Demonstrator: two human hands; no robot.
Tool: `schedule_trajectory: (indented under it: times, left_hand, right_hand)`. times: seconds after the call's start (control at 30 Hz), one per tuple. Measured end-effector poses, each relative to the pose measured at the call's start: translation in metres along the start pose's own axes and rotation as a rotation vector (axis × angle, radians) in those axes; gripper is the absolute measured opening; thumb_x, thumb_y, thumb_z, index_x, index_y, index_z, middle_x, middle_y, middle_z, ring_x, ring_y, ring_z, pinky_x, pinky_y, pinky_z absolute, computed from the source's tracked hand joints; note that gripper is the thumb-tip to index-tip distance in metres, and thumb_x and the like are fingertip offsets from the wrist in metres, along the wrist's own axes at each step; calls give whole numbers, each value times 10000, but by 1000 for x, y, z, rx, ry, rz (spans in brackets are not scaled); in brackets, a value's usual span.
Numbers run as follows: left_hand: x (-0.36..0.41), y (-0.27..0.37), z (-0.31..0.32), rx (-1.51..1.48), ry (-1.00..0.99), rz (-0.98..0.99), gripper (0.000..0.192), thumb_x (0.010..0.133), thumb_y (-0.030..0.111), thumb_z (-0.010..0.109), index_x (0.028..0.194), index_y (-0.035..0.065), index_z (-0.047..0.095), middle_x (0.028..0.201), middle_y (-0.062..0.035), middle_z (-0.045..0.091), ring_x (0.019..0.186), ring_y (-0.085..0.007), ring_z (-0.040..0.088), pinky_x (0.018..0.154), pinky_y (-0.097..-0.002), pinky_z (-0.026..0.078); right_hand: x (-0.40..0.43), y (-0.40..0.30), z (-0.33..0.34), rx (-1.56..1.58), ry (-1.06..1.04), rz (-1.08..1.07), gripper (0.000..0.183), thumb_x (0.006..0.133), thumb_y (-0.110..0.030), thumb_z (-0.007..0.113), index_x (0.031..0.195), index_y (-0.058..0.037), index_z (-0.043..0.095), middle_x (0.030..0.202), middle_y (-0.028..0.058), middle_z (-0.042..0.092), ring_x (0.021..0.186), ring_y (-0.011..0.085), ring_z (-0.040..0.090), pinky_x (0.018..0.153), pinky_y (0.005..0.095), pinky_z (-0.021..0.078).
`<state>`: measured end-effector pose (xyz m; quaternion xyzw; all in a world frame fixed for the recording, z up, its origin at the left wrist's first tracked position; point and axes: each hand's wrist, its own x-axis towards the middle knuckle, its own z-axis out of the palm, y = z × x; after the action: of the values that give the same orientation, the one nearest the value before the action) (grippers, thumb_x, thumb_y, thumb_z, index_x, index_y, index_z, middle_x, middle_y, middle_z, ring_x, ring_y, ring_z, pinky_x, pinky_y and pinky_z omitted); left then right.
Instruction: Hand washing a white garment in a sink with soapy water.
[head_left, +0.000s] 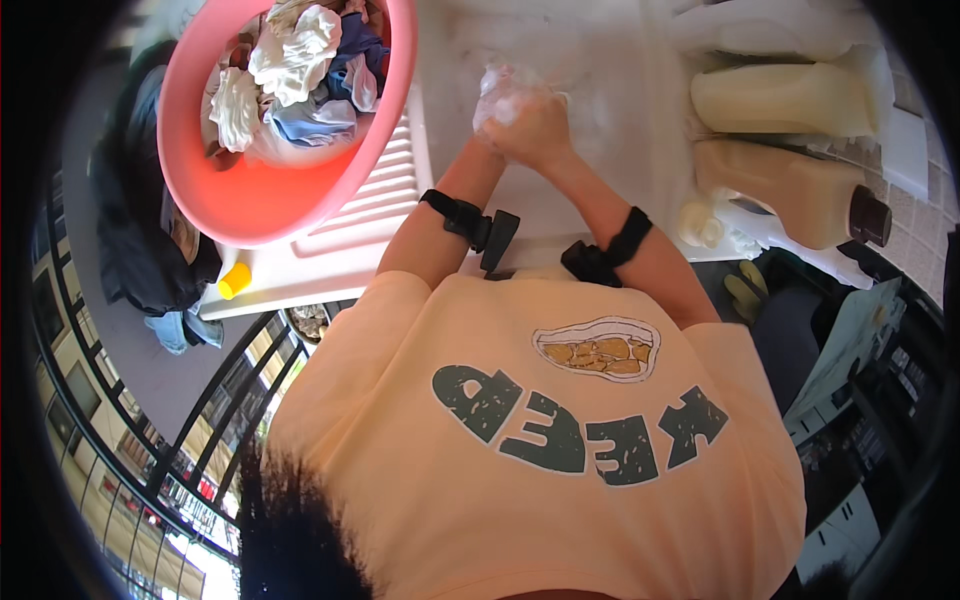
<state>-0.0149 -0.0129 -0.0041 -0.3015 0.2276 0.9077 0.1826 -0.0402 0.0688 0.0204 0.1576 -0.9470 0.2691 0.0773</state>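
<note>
My left hand (495, 94) and my right hand (534, 124) are pressed together over the white sink basin (607, 161). White suds (504, 84) cover much of the left hand and its fingers. The right hand's fingers curl in against it. Whether a small wet cloth lies between the palms is hidden by foam and blur. To the left, a pink plastic tub (289, 214) stands tilted on the ribbed washboard (382, 180). Crumpled white garments (296, 56) and blue garments (311, 120) lie in the tub.
At right are a pale yellow bottle (780, 99), a tan bottle (780, 187) with a dark cap, and a cream pump head (701, 223). A yellow cap (235, 281) sits near the ledge's left edge. Dark clothing (142, 210) lies beyond, by a black railing (210, 382).
</note>
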Motion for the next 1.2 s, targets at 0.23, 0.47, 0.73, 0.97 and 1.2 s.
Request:
schedule_trajectory:
  times: [0.23, 0.47, 0.73, 0.97, 1.2]
  left_hand:
    - [-47, 11, 0, 224, 80, 474, 316, 835, 236, 464, 1049, 4, 463, 894, -74, 572, 793, -172, 556, 597, -293, 468]
    - [-79, 58, -49, 693, -546, 497, 183, 726, 84, 563, 862, -40, 571, 756, -93, 591, 630, -155, 575, 506, -227, 451]
    - [-78, 54, -74, 835, -611, 667, 220, 682, 76, 573, 870, -37, 563, 540, -45, 524, 384, -101, 477, 391, -205, 407]
    - [-70, 27, 18, -68, -259, -153, 247, 757, 171, 536, 964, 36, 533, 893, -66, 563, 778, -165, 548, 729, -322, 460]
    - [-50, -8, 9, 1635, -237, 1128, 199, 747, 144, 528, 934, 81, 499, 878, -40, 540, 836, -177, 521, 721, -303, 444]
  right_hand:
    - [19, 69, -63, 559, -107, 637, 363, 685, -349, 580, 821, -14, 615, 739, 113, 600, 654, 204, 570, 568, 343, 428]
    - [-11, 62, -130, 1188, 10, 743, 301, 794, -224, 514, 962, 20, 571, 908, 96, 579, 791, 183, 551, 687, 284, 447]
    - [-15, 48, -142, 1204, 33, 749, 278, 776, -167, 561, 940, 56, 558, 889, 88, 587, 786, 167, 548, 707, 279, 436]
    - [-34, 22, -82, 765, -258, 232, 275, 697, -205, 612, 947, -92, 603, 839, 75, 592, 796, 175, 555, 701, 279, 451]
    - [-10, 2, -26, 59, -179, -114, 155, 619, -219, 599, 627, -64, 598, 685, 129, 581, 599, 314, 544, 539, 365, 435]
